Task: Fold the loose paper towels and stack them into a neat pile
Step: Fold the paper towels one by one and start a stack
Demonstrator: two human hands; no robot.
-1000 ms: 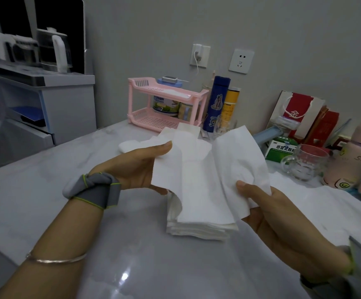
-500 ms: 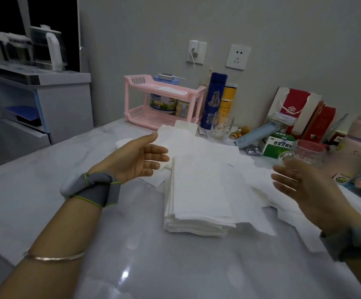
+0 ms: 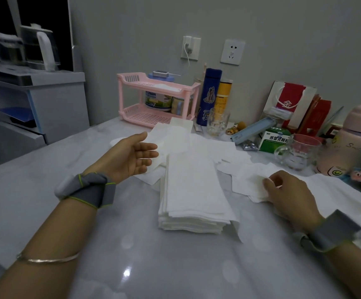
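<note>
A pile of folded white paper towels (image 3: pixel 193 195) lies in the middle of the marble table (image 3: pixel 132 255). Loose unfolded towels (image 3: pixel 199 143) are spread behind it and to its right. My left hand (image 3: pixel 132 156) hovers left of the pile, palm turned inward, fingers straight and holding nothing. My right hand (image 3: pixel 287 190) is down on the table to the right of the pile and pinches the edge of a loose towel (image 3: pixel 248 182) between thumb and fingers.
Along the back wall stand a pink two-tier rack (image 3: pixel 155 100), a blue flask (image 3: pixel 209 96), a yellow can (image 3: pixel 223 98), two glass mugs (image 3: pixel 298 152), a green box (image 3: pixel 272 140), red bags (image 3: pixel 291 100) and a pink bottle (image 3: pixel 347 145). A grey cabinet (image 3: pixel 52 100) stands left.
The folded towel went onto the pile and both hands let go. My right hand then dropped to the right and pinched a loose towel; my left hand stayed open beside the pile.
</note>
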